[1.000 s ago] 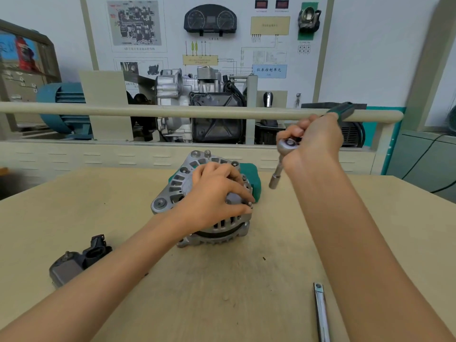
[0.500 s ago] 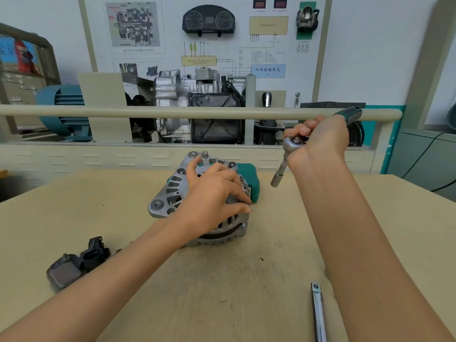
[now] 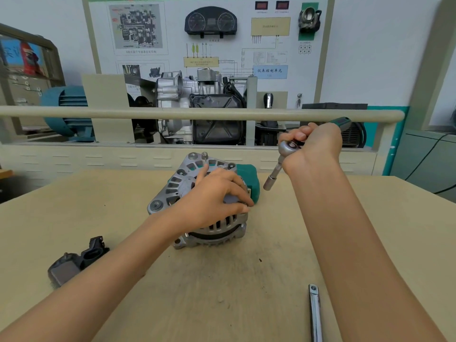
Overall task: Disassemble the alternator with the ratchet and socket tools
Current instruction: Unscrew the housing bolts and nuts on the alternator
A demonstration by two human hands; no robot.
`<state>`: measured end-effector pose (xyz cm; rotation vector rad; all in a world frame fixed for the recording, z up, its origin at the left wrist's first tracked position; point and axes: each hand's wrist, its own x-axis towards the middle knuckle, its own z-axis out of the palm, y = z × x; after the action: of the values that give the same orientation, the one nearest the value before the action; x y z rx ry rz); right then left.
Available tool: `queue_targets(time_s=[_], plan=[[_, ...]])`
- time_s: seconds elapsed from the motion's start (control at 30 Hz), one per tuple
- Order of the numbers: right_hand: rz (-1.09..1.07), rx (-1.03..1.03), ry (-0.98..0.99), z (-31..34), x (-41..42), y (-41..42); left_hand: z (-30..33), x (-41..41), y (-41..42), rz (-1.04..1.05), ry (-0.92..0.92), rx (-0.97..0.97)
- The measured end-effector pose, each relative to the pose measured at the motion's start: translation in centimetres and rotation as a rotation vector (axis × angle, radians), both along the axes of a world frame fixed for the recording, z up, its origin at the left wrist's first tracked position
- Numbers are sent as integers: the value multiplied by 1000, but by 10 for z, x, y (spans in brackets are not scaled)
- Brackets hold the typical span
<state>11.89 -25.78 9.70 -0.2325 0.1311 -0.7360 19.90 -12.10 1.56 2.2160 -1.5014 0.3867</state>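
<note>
Grey cast-metal alternator (image 3: pixel 197 218) sits mid-table (image 3: pixel 246 292), rear face tilted up and away, leaning against a green block (image 3: pixel 251 178) behind it.

Left hand (image 3: pixel 214 196): laid over the near-right of the housing, fingers spread and curved down onto the casting, thumb at the right rim. Reads as a steadying hold. A small silver piece shows under the fingertips; cannot tell whether it is pinched or only covered.

Right hand (image 3: pixel 313 146): fist wrapped round the ratchet (image 3: pixel 288 145), green handle end jutting out up-right past the knuckles. Extension and socket (image 3: pixel 269 182) hang from the head, slanting down-left. Socket tip is in air, just right of the green block, touching nothing.

Key relation: alternator lies left of and below the socket. The tool's long axis points down-left, toward the block's right side, not at any fastener. An upright stud (image 3: pixel 204 155) stands at the far rim; bolt heads sit around the edge. The right hand carries the tool and is the nearer one to the right-rim bolts.

Judgement: no fastener engaged; socket must travel left and square up over a bolt head. Risk: cocked seating if the tilt is kept.

Also on table: a dark removed part (image 3: pixel 74 262) near left; a steel bar tool (image 3: pixel 314 314) near right.
</note>
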Motion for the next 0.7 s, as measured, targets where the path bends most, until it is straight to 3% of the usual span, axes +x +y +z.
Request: queue_targets(time_s=[0.2,0.5,0.7], plan=[[-7,17,-9,1,-3,2,3,-2,-3,-51,-37,-20],[-20,50,3,0,-6,0,15,-3,-31,-115,-21,175],[-7,46,12,-2,-2,0,9,-1,-29,-110,-67,159]])
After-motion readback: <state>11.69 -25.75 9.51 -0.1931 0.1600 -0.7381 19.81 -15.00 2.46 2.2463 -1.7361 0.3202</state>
